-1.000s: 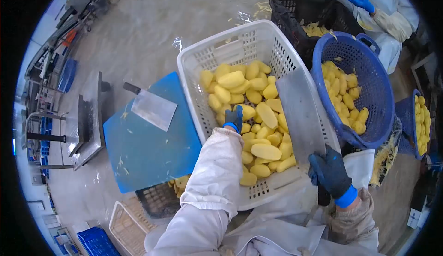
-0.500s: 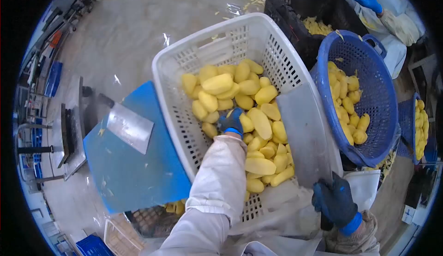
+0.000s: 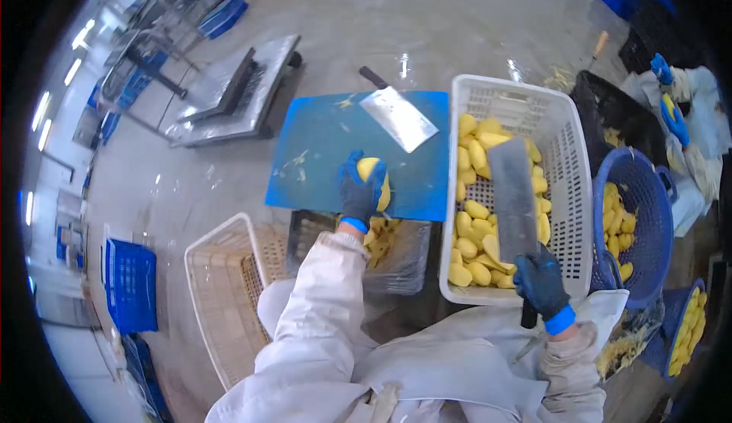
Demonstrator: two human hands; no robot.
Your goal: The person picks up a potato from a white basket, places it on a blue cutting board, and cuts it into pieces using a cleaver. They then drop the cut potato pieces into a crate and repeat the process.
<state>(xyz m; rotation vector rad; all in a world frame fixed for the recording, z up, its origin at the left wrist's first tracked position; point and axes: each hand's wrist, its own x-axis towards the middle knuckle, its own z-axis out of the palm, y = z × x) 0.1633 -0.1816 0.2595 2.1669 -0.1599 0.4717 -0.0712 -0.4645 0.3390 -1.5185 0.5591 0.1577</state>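
My left hand (image 3: pixel 357 193), in a dark blue glove, is closed around a yellow peeled potato (image 3: pixel 383 193) at the near edge of the blue cutting board (image 3: pixel 316 137). Fingers cover part of the potato. My right hand (image 3: pixel 542 283), gloved too, grips the handle of a large, broad-bladed cleaver (image 3: pixel 512 198). Its blade points away from me above the white basket (image 3: pixel 570 156), hiding some of the peeled potatoes (image 3: pixel 476 247) inside. A second cleaver (image 3: pixel 399 119) lies flat on the board's far right part, its dark handle past the far edge.
Right of the white basket stand a blue round basket (image 3: pixel 654 228) of potatoes and a black bin (image 3: pixel 621 106). A co-worker's gloved hand (image 3: pixel 674 122) holds a potato there. Below the board sits a crate (image 3: pixel 404 259) with yellow pieces; a beige crate (image 3: pixel 217 286) stands left.
My left hand has come out of the white basket with a potato and moved left to the board. The view has swung left. My right hand still holds the cleaver over the basket.
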